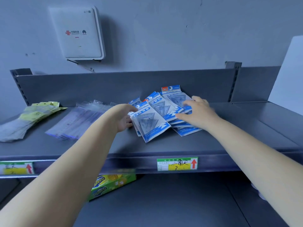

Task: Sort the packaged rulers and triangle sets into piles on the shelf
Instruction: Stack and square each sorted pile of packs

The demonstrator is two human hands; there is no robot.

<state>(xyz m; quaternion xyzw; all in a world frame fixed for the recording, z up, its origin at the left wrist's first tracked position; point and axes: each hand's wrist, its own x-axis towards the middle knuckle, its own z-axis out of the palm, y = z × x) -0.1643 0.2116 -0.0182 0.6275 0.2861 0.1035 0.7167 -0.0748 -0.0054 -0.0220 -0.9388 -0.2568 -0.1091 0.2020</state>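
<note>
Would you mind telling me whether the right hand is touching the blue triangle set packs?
Touching. The head view shows the right hand lying with spread fingers directly on the fanned blue triangle set packs.

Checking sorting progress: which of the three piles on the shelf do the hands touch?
The blue-and-white triangle set pile at the right: left hand at its left edge, right hand on top. The yellow-headed pile and clear ruler pile lie untouched.
</note>
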